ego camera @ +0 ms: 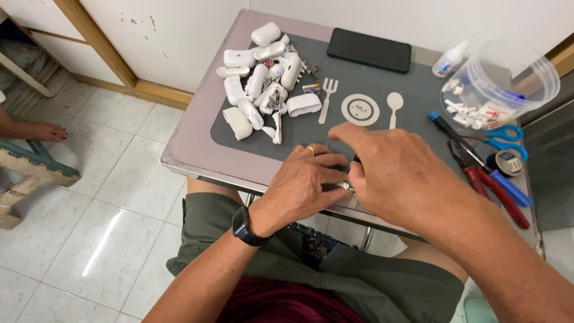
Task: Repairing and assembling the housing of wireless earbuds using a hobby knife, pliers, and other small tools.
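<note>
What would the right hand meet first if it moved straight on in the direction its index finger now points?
The right hand points up and left across the grey mat. Probably it would first meet the white fork shape, then the pile of white earbud cases; depth is unclear.

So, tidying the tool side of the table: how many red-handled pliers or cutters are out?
1. The red-handled pliers lie at the table's right edge, between the blue-handled screwdriver and the right hand; another could be hidden.
</note>
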